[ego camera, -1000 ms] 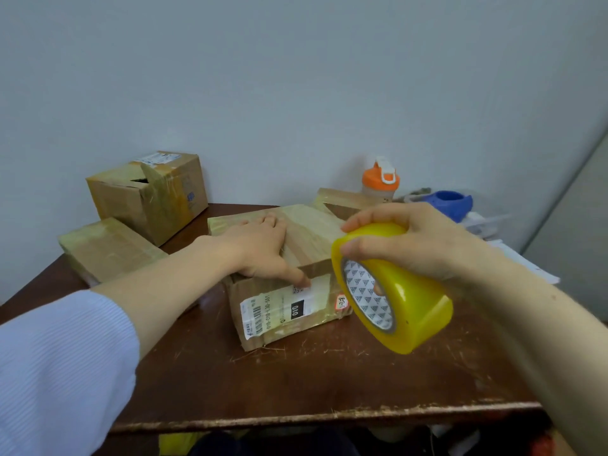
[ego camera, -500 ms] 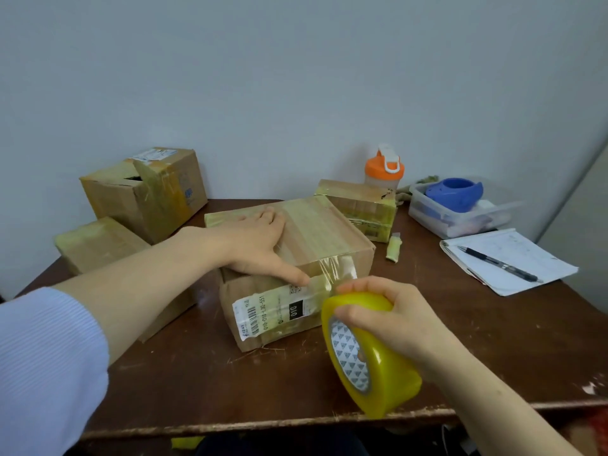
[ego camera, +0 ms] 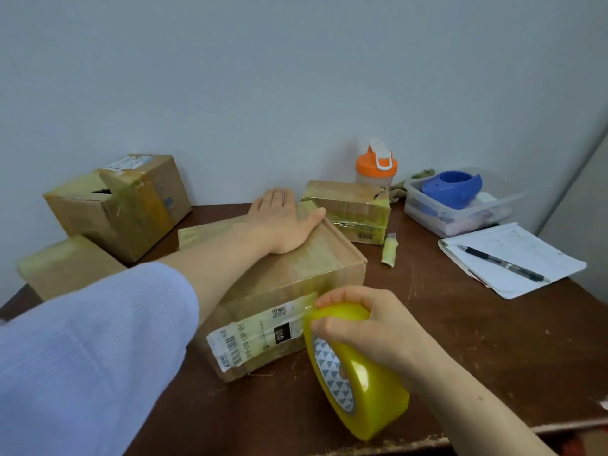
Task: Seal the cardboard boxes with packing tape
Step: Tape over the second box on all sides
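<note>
Head view, looking down on a dark wooden table [ego camera: 460,340]. We see the left hand [ego camera: 283,222] laid flat on the far end of the central cardboard box [ego camera: 306,274], fingers straight and thumb spread to the right; its forearm crosses the box top from a pale blue sleeve [ego camera: 82,357] at near left. The right hand [ego camera: 371,327] grips a yellow tape roll [ego camera: 362,383] at the near right corner of that box, fingers curled over the roll's outer rim. The roll stands tilted on edge just beside the box's near face, which bears a white shipping label [ego camera: 260,334]. A short span of clear tape [ego camera: 307,306] runs from the roll onto that face. Three further boxes lie on the table: a tall box [ego camera: 125,205] at far left with a gap in its top, a low box [ego camera: 65,268] nearer at left, and a small taped box [ego camera: 348,209] just beyond the central one. At far right we note an orange-lidded bottle [ego camera: 376,166], a clear plastic tub [ego camera: 424,209] holding a blue dispenser [ego camera: 452,189], and a sheet of paper [ego camera: 533,248] with a pen [ego camera: 503,263] on it. A small scrap of tape [ego camera: 390,253] lies between the central box and the paper.
</note>
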Action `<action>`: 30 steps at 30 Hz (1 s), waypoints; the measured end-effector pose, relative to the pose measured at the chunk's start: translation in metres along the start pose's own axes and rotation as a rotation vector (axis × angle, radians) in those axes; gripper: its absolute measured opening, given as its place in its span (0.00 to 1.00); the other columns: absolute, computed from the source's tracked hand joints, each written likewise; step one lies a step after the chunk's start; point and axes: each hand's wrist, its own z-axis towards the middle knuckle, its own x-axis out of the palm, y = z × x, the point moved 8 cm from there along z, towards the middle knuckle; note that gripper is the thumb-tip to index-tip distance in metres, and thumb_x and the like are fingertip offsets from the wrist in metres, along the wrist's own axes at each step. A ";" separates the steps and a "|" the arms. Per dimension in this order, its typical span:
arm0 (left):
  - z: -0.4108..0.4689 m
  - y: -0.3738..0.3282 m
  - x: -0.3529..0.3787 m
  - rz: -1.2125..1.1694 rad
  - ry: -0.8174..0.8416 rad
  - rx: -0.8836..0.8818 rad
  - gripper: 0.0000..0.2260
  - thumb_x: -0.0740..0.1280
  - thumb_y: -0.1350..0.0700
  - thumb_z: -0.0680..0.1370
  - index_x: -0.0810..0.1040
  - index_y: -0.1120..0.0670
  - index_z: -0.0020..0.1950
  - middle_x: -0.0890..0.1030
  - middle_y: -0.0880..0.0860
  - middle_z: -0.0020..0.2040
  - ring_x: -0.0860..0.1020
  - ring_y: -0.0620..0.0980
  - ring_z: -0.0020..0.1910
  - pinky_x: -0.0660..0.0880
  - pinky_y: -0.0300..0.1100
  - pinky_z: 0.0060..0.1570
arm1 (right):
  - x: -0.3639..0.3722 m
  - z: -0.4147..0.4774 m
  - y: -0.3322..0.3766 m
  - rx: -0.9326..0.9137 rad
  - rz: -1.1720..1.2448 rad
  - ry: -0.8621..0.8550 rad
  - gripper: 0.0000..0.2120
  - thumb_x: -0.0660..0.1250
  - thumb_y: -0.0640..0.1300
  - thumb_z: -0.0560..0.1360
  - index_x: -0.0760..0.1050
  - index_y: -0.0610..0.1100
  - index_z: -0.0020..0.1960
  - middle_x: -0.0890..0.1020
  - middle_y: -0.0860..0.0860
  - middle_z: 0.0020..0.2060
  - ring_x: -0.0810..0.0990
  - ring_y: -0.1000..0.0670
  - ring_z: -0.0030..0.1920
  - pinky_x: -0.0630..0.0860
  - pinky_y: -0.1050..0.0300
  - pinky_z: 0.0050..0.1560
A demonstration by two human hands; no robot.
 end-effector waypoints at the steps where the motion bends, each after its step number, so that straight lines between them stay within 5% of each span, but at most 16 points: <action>1: -0.004 -0.002 -0.002 -0.004 0.019 -0.009 0.40 0.39 0.31 0.76 0.40 0.59 0.77 0.43 0.57 0.78 0.42 0.54 0.77 0.41 0.49 0.73 | 0.000 -0.001 0.001 0.002 0.006 0.006 0.10 0.76 0.51 0.61 0.80 0.61 0.40 0.83 0.54 0.40 0.83 0.51 0.41 0.82 0.51 0.45; 7: -0.062 -0.045 0.017 -0.003 -0.010 0.204 0.38 0.38 0.33 0.77 0.40 0.58 0.77 0.41 0.59 0.78 0.42 0.53 0.77 0.40 0.46 0.72 | 0.001 0.003 0.001 0.021 0.013 0.013 0.09 0.77 0.47 0.62 0.82 0.55 0.41 0.84 0.54 0.40 0.83 0.54 0.43 0.82 0.55 0.46; 20: -0.028 -0.002 -0.001 -0.036 0.009 -0.007 0.37 0.42 0.34 0.78 0.44 0.60 0.77 0.45 0.59 0.78 0.45 0.55 0.77 0.42 0.48 0.74 | 0.001 0.002 0.004 0.051 0.003 -0.001 0.10 0.77 0.48 0.62 0.82 0.54 0.42 0.83 0.52 0.46 0.82 0.52 0.46 0.81 0.52 0.49; 24: -0.056 -0.030 0.020 -0.022 0.029 0.196 0.39 0.39 0.32 0.76 0.40 0.58 0.77 0.41 0.57 0.78 0.41 0.54 0.77 0.38 0.47 0.72 | 0.002 0.001 0.001 0.047 0.023 0.003 0.09 0.77 0.48 0.62 0.81 0.55 0.41 0.83 0.52 0.43 0.82 0.52 0.44 0.82 0.54 0.45; 30: -0.078 -0.018 0.003 0.001 0.253 0.237 0.53 0.60 0.27 0.68 0.36 0.56 0.76 0.35 0.57 0.77 0.36 0.54 0.76 0.41 0.49 0.74 | 0.002 -0.002 0.002 0.045 0.013 -0.021 0.10 0.77 0.49 0.61 0.82 0.55 0.41 0.84 0.52 0.43 0.83 0.52 0.45 0.81 0.51 0.50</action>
